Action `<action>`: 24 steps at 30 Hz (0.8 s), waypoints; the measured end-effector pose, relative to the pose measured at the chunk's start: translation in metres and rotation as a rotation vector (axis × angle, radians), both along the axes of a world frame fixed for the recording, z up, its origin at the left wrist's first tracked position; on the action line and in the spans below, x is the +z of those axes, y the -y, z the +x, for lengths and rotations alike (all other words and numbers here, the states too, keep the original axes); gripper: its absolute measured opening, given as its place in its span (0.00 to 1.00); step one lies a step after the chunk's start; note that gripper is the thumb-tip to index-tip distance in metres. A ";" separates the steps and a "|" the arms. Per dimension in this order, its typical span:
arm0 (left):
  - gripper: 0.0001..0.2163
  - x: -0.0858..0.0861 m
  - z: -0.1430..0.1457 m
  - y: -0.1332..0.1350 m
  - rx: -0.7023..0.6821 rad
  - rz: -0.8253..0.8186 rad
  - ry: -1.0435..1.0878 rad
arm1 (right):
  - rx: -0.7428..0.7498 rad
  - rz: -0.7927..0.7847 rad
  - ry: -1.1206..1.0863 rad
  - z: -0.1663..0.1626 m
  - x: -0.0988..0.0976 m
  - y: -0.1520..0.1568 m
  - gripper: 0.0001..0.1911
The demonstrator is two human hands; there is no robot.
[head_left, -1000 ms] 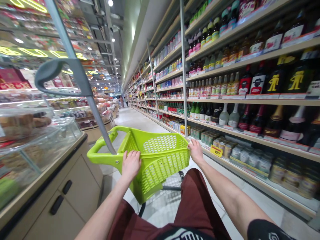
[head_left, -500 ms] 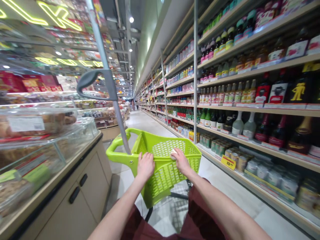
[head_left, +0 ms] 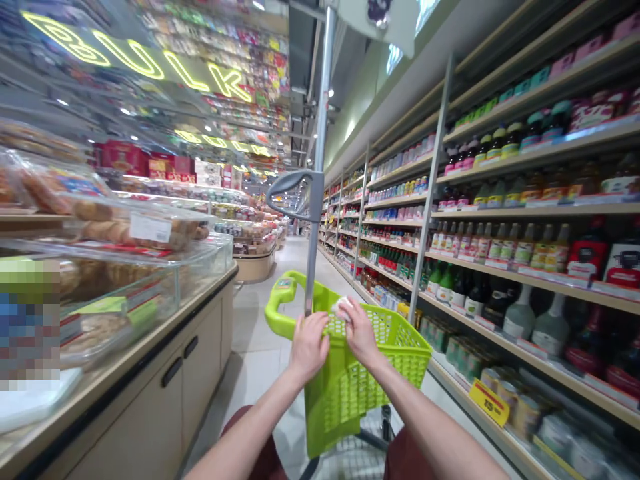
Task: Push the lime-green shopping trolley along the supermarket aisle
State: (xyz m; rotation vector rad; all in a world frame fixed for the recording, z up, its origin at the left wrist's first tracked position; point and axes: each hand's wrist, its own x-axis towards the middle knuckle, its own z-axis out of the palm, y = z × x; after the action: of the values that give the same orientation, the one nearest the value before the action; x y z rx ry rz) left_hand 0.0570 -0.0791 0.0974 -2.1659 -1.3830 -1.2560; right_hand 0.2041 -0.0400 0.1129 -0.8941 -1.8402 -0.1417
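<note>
A bright green plastic shopping cart with perforated sides stands in front of me, turned at an angle. My left hand is closed over its near rim, beside the foot of the upright metal pole. My right hand is just to the right, above the same rim, with its fingers closed on a crumpled white tissue. Partway up the pole sits a grey looped holder. Through the side holes I see little of the cart's inside.
Shelves of bottles and cans run along the right, with a yellow price tag low down. On the left stands a cabinet counter bearing packaged baked goods. A pale tiled aisle leads ahead between them.
The view has swung left, so the cart and pole appear further right and the pole more upright. The cart has turned. My hands are closer together, the right still with the tissue.
</note>
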 end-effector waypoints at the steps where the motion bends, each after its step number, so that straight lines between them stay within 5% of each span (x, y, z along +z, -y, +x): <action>1: 0.17 0.005 -0.013 0.000 0.071 0.039 0.060 | 0.005 0.106 -0.013 -0.011 0.026 0.004 0.25; 6: 0.20 0.019 -0.054 -0.006 0.245 -0.004 0.091 | 0.026 0.592 0.050 -0.055 0.141 0.007 0.18; 9: 0.20 0.016 -0.054 -0.007 0.200 -0.015 -0.004 | -0.027 0.680 0.202 -0.064 0.164 -0.007 0.14; 12: 0.20 0.012 -0.048 -0.004 0.189 0.007 -0.020 | -0.036 0.696 0.394 -0.057 0.144 -0.016 0.12; 19: 0.21 0.011 -0.046 0.000 0.176 0.013 -0.048 | 0.055 0.663 0.794 -0.028 0.043 -0.004 0.11; 21: 0.20 0.012 -0.045 0.001 0.175 0.003 -0.066 | 0.085 0.649 0.861 -0.024 0.040 -0.003 0.12; 24: 0.19 0.013 -0.043 0.002 0.175 -0.010 -0.094 | 0.040 0.660 0.807 -0.022 0.071 -0.009 0.13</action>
State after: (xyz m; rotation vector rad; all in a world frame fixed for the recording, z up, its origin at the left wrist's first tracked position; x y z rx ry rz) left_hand 0.0144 -0.0815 0.1107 -2.0310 -1.5056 -1.0727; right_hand 0.1823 -0.0313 0.1844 -0.3295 -2.2968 -1.1486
